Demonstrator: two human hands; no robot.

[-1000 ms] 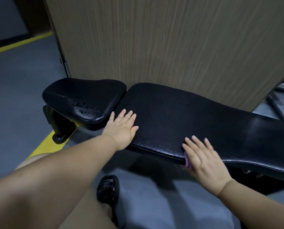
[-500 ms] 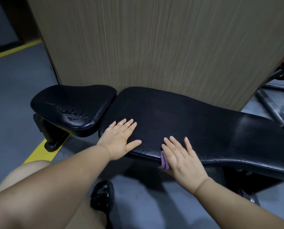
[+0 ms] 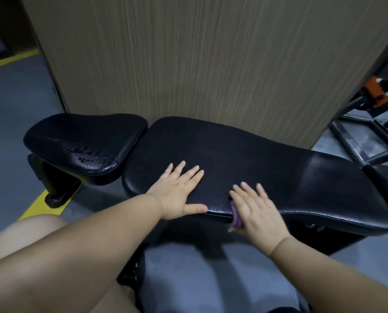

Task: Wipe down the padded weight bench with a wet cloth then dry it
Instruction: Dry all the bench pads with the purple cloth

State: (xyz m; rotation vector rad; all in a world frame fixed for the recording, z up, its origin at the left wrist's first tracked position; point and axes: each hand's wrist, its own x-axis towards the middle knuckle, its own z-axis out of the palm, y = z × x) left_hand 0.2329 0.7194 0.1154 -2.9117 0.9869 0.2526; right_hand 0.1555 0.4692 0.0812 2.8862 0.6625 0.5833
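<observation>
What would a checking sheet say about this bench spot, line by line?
Surface: long bench pad, black, droplets along its near edge; seat pad also beaded with water.
Job's things: purple cloth, mostly hidden under the right hand at the long pad's near edge.
Clutter: nothing seen.
Hands: left hand flat on the long pad, fingers spread; right hand presses the cloth with straight fingers.
Cables: nothing seen.
Surroundings: wood-grain panel behind the bench; grey floor with a yellow line; dark metal frame and an orange part at right.
</observation>
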